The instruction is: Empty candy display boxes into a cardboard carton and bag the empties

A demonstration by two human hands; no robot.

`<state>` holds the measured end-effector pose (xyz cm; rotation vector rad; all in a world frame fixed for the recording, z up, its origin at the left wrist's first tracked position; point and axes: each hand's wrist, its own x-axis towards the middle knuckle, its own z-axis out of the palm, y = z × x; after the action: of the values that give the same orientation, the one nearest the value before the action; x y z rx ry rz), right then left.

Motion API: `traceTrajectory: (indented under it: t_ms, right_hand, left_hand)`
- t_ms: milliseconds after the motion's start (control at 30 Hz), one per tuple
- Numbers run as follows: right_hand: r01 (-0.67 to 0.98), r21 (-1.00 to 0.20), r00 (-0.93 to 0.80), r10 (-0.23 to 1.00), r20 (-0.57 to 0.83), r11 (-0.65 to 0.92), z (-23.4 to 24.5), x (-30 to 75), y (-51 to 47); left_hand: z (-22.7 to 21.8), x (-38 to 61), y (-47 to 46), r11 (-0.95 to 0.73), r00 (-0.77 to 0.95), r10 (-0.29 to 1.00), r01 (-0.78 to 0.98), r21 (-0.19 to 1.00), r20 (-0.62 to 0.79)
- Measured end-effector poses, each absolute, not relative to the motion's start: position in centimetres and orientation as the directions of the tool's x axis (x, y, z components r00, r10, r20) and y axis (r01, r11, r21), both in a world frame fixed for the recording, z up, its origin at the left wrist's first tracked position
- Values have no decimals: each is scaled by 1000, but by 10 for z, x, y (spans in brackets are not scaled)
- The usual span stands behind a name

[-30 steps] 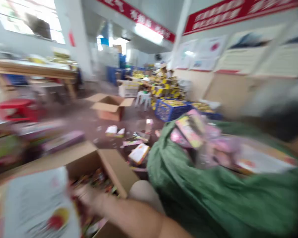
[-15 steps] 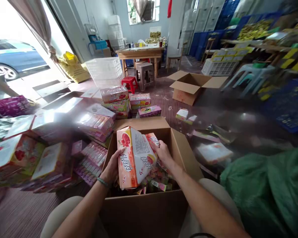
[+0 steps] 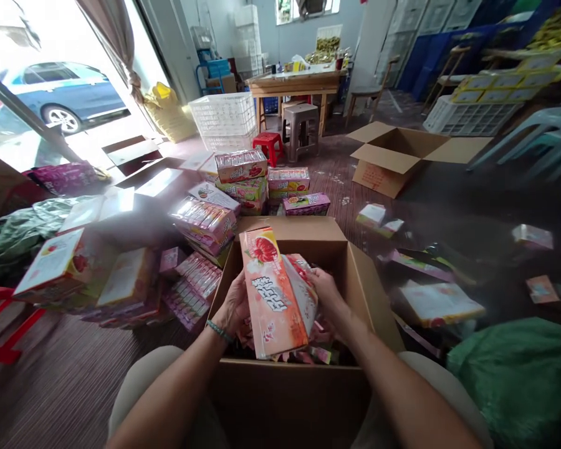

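Observation:
An orange-and-white printed carton [image 3: 272,298] with a red fruit picture is held tilted above a large open cardboard box [image 3: 294,368] between my knees. My left hand [image 3: 234,307] grips the carton's left side, its fingers partly hidden behind it. With my right hand [image 3: 326,290] I grasp the carton's red-printed flap at the right, fingers closed on it. Several small colourful packets [image 3: 320,355] lie inside the cardboard box below the carton.
Stacked cartons [image 3: 203,221] and wrapped bundles crowd the floor on my left. Ahead stand another open cardboard box [image 3: 393,159], a red stool [image 3: 268,147] and a wooden table [image 3: 293,84]. A green sack [image 3: 518,380] and flattened cartons [image 3: 442,302] lie to my right.
The carton has turned so its orange fruit-printed side faces me, hiding most of the white panel. Both hands keep hold of it. My view has swung slightly left.

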<state>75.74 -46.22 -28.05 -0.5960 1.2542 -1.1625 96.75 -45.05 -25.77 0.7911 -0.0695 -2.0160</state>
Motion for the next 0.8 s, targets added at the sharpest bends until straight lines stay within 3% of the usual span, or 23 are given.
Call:
traceTrajectory:
  t_ms: [167, 367, 467, 600, 667, 800]
  right_hand:
    - [315, -893, -289, -864, -412, 321, -284, 727, -471]
    - [305, -890, -245, -875, -418, 339, -285, 732, -465]
    - [229, -917, -96, -930, -354, 325, -282, 743, -455]
    - [226, -961, 279, -956, -93, 160, -284, 760, -434]
    - [228, -968, 218, -974, -58, 108, -288, 765, -430]
    - [302, -932, -21, -976, -216, 200, -287, 756, -445]
  left_hand:
    - [-261, 988, -463, -473, -107, -725, 796, 379, -680]
    - [-265, 995, -459, -360, -42, -779, 847, 391, -626]
    - [-262, 994, -463, -249, 44, -810, 877, 410, -585]
    - [-257, 986, -464, -94, 179, -804, 903, 418, -567]
    - [-256, 977, -459, -88, 175, -816, 905, 417, -551]
    - [-256, 965, -447, -310, -79, -879, 845, 437, -470]
